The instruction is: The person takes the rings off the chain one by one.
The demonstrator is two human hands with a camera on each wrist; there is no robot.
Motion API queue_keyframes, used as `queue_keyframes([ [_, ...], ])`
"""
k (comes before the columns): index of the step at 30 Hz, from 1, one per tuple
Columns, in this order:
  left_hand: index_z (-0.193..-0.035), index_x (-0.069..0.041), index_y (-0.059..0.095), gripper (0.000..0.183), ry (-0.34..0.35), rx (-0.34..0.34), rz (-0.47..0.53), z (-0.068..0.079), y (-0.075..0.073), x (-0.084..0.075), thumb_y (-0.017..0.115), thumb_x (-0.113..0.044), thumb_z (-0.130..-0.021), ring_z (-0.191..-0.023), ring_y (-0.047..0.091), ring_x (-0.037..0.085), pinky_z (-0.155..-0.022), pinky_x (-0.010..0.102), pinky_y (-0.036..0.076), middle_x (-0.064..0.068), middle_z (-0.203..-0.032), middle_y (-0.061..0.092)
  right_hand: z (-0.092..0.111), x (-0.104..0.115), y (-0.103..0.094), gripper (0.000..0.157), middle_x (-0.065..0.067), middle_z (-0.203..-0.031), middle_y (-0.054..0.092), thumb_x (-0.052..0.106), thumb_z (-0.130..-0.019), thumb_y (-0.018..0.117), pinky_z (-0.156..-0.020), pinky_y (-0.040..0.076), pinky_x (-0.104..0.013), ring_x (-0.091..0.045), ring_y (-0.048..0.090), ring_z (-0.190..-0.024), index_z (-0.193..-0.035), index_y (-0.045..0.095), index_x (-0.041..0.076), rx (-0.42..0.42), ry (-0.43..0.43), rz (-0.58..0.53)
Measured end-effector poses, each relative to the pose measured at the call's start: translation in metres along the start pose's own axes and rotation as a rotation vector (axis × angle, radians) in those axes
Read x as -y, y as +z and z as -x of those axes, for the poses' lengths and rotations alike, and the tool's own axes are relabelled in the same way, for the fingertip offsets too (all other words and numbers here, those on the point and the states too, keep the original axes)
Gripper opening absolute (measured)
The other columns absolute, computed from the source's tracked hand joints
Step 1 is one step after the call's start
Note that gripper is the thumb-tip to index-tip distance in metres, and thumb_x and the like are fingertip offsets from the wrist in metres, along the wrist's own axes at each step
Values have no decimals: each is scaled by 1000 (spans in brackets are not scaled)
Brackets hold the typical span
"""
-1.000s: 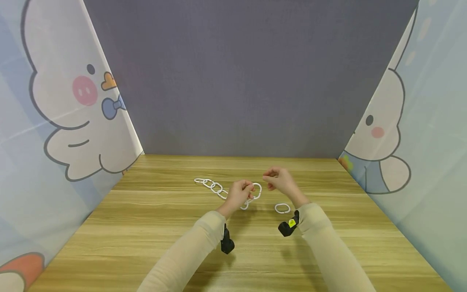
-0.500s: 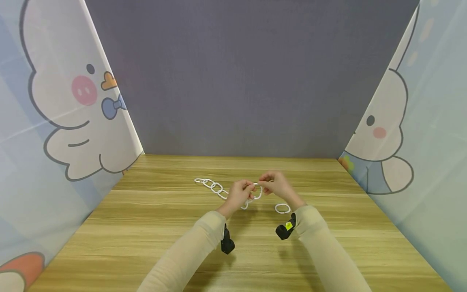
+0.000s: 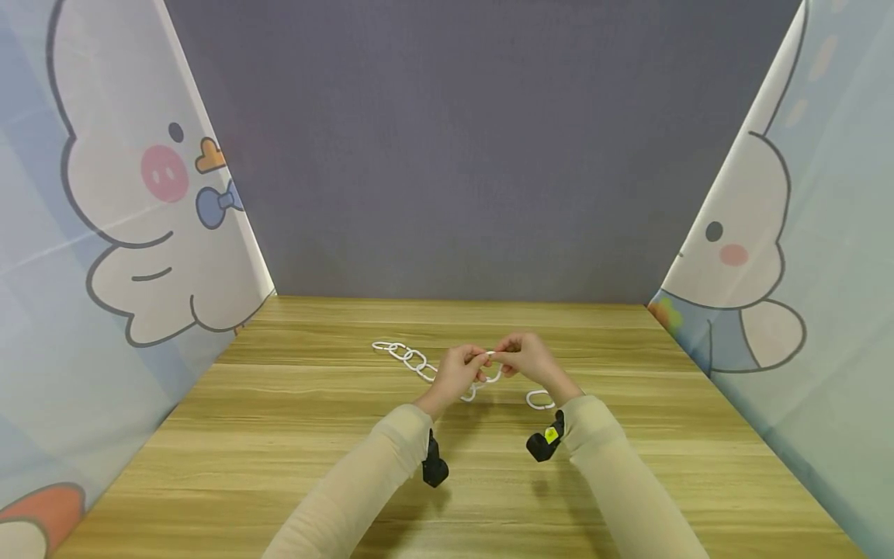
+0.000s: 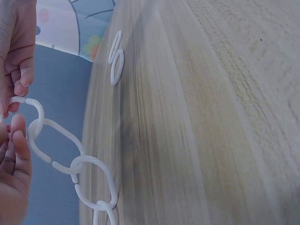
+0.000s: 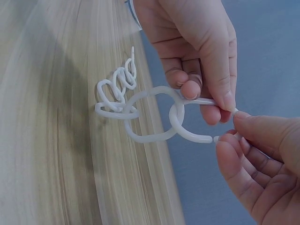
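Observation:
In the head view, my left hand (image 3: 457, 374) and right hand (image 3: 527, 357) meet fingertip to fingertip over the table. Between them is the end link (image 5: 192, 136) of a white plastic chain (image 3: 414, 359). The left fingers pinch one side of this oval link, while the right thumb and fingers pinch it beside its small gap, as the right wrist view shows. Fingertips hide part of the link. It loops through the neighbouring link (image 5: 150, 137), which hangs below the hands. Further links trail down onto the wood to the left.
Two loose white links, a nearer link (image 4: 117, 68) and a farther link (image 4: 115, 47), lie on the wooden table (image 3: 314, 442) by the right hand. Grey cloth (image 3: 461, 155) stands behind, with cartoon-printed panels at both sides.
My right hand has moved left from beside the end link and now pinches it, close against the left fingertips. The left hand has stayed in place, still holding the link.

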State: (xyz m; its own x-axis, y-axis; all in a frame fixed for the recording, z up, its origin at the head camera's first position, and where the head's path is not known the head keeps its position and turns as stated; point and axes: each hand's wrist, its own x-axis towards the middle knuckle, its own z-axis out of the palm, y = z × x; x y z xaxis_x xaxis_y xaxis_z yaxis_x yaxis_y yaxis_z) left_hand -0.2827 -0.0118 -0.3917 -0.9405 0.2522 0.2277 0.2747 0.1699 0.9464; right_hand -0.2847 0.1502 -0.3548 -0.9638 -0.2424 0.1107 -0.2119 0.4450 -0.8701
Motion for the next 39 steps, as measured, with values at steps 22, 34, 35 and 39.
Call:
queue_keyframes([
  [22, -102, 5, 63, 20, 33, 3, 3, -2, -5, 8, 53, -11, -95, -70, 62, 31, -63, 39, 53, 21, -95, 64, -2, 3, -3, 11, -7, -71, 60, 3, -86, 64, -57, 54, -31, -13, 56, -56, -89, 62, -8, -4, 25, -3],
  [34, -107, 1, 64, 21, -17, -18, -58, -2, -10, 13, 50, -10, -96, -64, 61, 22, -44, 20, 41, 8, -93, 65, -3, 8, -6, 14, -11, -71, 60, 2, -86, 63, -58, 54, -31, -13, 55, -57, -92, 61, -10, -13, 40, -9],
  [35, -109, 1, 63, 21, -21, -12, -62, -3, -10, 13, 50, -9, -96, -65, 61, 23, -45, 22, 43, 8, -93, 65, -3, 8, -6, 14, -11, -71, 60, 2, -86, 63, -58, 54, -31, -13, 55, -57, -92, 61, -10, -15, 44, -13],
  [39, -114, 4, 61, 23, -4, 16, -70, -4, -9, 15, 50, -5, -95, -67, 62, 25, -54, 36, 51, 13, -98, 65, -2, 9, -7, 16, -13, -73, 60, 2, -87, 62, -59, 54, -32, -13, 55, -57, -94, 61, -12, -13, 38, -18],
])
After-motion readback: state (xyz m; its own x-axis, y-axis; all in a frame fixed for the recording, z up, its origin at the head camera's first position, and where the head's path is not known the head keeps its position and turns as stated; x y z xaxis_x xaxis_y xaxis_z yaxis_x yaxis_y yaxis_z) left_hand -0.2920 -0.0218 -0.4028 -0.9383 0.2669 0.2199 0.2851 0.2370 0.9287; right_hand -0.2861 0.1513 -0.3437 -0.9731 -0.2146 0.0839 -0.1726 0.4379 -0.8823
